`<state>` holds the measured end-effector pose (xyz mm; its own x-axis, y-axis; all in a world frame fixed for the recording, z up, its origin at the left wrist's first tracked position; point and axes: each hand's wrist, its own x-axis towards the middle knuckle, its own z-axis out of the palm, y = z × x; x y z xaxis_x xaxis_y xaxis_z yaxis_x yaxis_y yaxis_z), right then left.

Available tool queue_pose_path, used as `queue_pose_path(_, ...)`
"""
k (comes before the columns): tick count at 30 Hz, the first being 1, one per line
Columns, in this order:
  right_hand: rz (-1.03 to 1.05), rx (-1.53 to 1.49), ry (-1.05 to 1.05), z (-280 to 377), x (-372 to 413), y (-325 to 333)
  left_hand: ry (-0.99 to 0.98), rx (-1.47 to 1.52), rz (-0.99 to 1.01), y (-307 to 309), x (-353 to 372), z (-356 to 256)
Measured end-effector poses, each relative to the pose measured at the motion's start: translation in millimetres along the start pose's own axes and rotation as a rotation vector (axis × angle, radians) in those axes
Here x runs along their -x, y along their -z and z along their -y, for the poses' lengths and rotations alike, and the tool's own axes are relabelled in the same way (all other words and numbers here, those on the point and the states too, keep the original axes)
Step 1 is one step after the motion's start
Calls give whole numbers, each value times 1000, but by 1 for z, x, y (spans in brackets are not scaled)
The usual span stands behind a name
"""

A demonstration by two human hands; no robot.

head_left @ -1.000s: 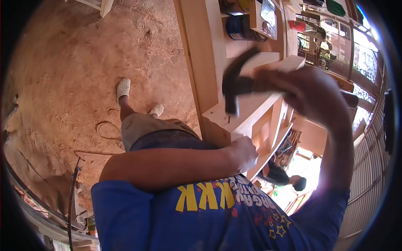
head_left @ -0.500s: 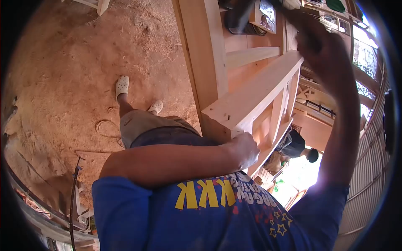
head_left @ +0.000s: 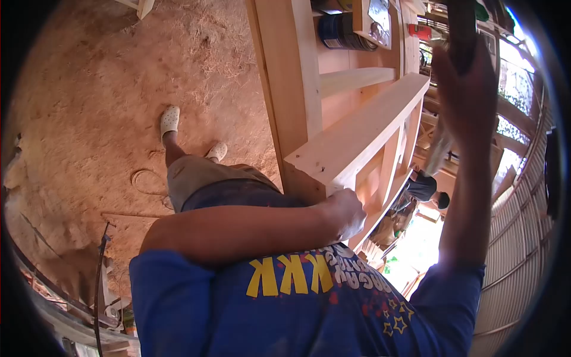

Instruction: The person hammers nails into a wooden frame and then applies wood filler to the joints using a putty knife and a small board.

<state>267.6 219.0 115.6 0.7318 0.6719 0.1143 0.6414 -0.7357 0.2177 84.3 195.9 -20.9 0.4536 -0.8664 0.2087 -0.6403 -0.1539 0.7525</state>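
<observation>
Wooden framing (head_left: 360,128) touches the left hand (head_left: 346,214) (fingers curled); the raised right hand (head_left: 471,86) seemingly grips a blurred hammer (head_left: 462,27).

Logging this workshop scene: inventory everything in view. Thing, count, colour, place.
Hammer: 1, dark, top right, partly visible
Wooden frame: 1, pale, centre to top
Can: 1, dark blue, top centre
Small object: 1, red, upper right
Rod: 1, dark, lower left
Ground: 1, brown, left
Ribbed sheeting: grey, far right
Other person: 1, dark top, beyond frame
Background clutter: too unclear to count
Shirt: 1, blue, bottom
Shoes: 2, cream, left
Left hand: 1, bare, at frame
Right hand: 1, bare, holding hammer
</observation>
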Motion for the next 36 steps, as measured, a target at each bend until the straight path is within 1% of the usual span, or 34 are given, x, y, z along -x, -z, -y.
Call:
queue_pose_path(1,88,40,-113,6,15,-3,-7,-21,-5,0,0,1)
queue_pose_path(3,877,601,305,9,49,1,-9,-54,-11,-1,0,0)
queue_pose_path(4,905,552,355,11,43,-2,14,-41,-27,-3,1,4)
queue_pose_path(6,993,465,397,16,32,12,-4,-8,-39,-8,-2,0)
queue_pose_path(7,797,464,418,20,25,20,-6,-18,-29,-7,-3,-2)
queue_pose_path(9,507,143,-12,21,12,15,15,-33,-7,-6,-1,-1)
queue_pose_path(11,90,-80,21,16,13,7,26,15,-6,-5,0,-2)
queue_pose_path(12,126,51,-105,17,18,10,34,36,-13,-3,0,-1)
queue_pose_path(13,201,32,-87,12,31,5,12,-5,-9,-1,0,-1)
queue_pose_path(15,1118,673,264,14,55,8,-19,-78,6,1,2,-2)
queue_pose_path(18,918,420,458,19,51,20,-7,-28,19,0,1,-2)
queue_pose_path(19,814,341,379,20,43,20,-13,-34,21,0,0,-3)
queue_pose_path(21,572,248,133,24,33,16,-13,-52,23,-1,-1,-2)
queue_pose_path(24,157,53,-14,30,38,1,-11,-36,16,1,2,-3)
queue_pose_path(26,757,434,262,10,64,4,4,-11,14,1,3,-2)
queue_pose_path(27,1050,628,398,13,67,6,10,-2,16,2,3,-1)
queue_pose_path(30,968,495,394,29,57,13,30,28,32,3,3,-2)
queue_pose_path(33,658,276,186,26,52,12,-16,-35,13,2,3,-2)
queue_pose_path(34,549,182,67,25,53,11,-23,-31,11,1,3,-3)
queue_pose_path(36,607,236,72,25,60,14,-31,-24,1,0,3,-2)
